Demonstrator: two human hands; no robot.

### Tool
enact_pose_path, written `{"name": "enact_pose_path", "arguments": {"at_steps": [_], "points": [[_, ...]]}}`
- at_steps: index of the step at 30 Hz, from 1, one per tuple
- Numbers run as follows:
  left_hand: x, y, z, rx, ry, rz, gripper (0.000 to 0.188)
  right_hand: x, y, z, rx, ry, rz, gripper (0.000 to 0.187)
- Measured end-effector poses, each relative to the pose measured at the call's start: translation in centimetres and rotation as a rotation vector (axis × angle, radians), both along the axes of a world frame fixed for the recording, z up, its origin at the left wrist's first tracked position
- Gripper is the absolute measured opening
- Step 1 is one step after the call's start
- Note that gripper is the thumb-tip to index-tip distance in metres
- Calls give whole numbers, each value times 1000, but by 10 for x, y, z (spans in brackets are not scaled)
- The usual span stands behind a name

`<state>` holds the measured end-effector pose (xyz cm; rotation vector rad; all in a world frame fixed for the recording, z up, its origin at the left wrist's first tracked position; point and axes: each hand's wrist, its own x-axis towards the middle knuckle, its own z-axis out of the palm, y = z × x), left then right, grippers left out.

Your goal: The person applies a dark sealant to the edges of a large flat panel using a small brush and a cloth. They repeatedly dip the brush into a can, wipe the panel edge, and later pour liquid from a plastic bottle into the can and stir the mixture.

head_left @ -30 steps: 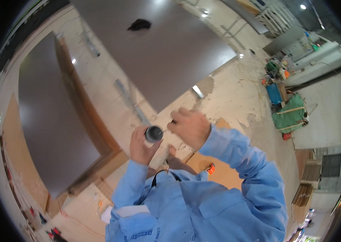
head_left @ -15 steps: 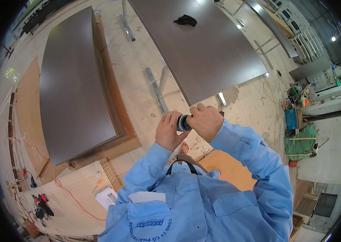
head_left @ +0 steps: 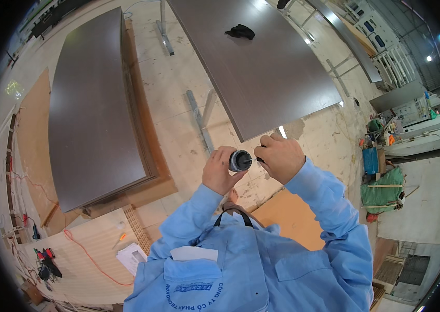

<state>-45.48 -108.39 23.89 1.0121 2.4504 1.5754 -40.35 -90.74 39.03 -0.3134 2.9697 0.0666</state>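
Observation:
In front of my chest, my left hand (head_left: 219,170) is closed around a small round jar (head_left: 240,160), whose open mouth shows dark contents inside. Just right of the jar, my right hand (head_left: 281,157) has its fingers pinched on a small dark piece (head_left: 260,159); most of it is hidden, so its kind cannot be made out. A small gap lies between that piece and the jar's rim. Both hands are just short of the near corner of a large dark-brown panel (head_left: 277,67), on which a crumpled black cloth-like item (head_left: 240,31) lies.
To the left is a stack of dark-brown panels (head_left: 95,114) on brown sheeting. Metal stand legs (head_left: 200,122) reach the floor beside the raised panel. A pale board (head_left: 84,260) at lower left bears papers (head_left: 131,257) and a red cord (head_left: 87,252). A green bundle (head_left: 383,191) stands right.
My right hand has moved right, away from the jar, with the small dark piece in its fingers. The jar's mouth, covered before by that hand, now shows. My left hand keeps its hold.

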Motion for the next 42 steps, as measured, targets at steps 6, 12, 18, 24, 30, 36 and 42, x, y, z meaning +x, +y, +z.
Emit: {"name": "enact_pose_path", "arguments": {"at_steps": [6, 12, 18, 24, 30, 36, 42], "points": [[-4, 5, 0, 32, 6, 50, 58, 4, 14, 16, -9, -14, -47, 7], [-6, 10, 2, 74, -9, 46, 59, 8, 26, 12, -62, 20, -67, 11], [-10, 14, 3, 73, 9, 42, 59, 12, 35, 1, -135, 132, -68, 16], [-9, 20, 4, 76, 8, 59, 59, 16, 38, -12, -151, 294, -39, 20], [-7, 29, 3, 57, -14, 81, 60, 26, 50, -19, -120, 385, -38, 20], [-6, 46, 4, 61, -25, 84, 61, 32, 68, -28, -108, 435, -15, 14], [-4, 66, 2, -34, -7, 59, 61, 43, 90, -36, -200, 426, -79, 26]]}}
